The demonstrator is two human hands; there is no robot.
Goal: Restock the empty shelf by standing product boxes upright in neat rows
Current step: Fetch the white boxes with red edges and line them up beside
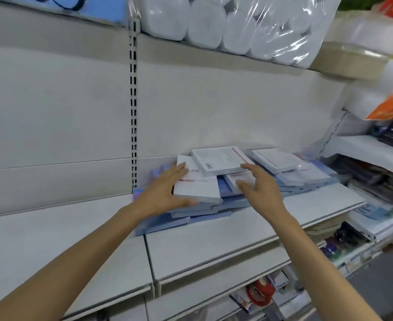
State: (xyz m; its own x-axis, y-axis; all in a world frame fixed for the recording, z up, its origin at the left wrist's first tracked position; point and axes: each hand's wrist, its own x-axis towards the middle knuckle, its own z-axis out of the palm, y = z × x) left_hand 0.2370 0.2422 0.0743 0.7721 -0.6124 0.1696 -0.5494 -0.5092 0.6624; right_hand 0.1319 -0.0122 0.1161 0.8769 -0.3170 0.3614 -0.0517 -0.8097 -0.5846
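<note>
None of the boxes (pixel 216 181) stand upright yet; our left hand (pixel 160 193) rests open on them, right hand (pixel 260 186) open just above, at frame centre

Two bare forearms come up from the lower edge, each ending in a bare hand: the left hand (pixel 161 193) and the right hand (pixel 260 188). No sleeve shows behind the fingers (pixel 179 169) on either arm. Wrists carry no watch, band or ring; nails are short and unpainted.
</note>
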